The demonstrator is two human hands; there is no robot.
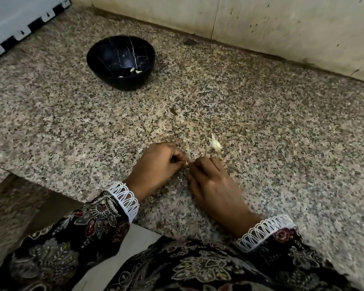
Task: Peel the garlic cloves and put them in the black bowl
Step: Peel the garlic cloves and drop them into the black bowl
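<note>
Pinching small garlic clove point(189, 161) between fingertips, left hand point(159, 162) and right hand point(213, 182) grip narrow; black bowl point(121, 61) well apart.

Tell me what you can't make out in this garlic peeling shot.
- Head view: whatever the left hand and right hand pinch is hidden by the fingertips.
- Cloves in the black bowl: near rim hides part of the floor; count unsure.
- White scrap: too small; clove or skin unclear.

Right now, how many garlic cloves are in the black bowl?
3 show in the black bowl: two side by side at the bottom, one half hidden by the near rim, which may hide more.
</note>
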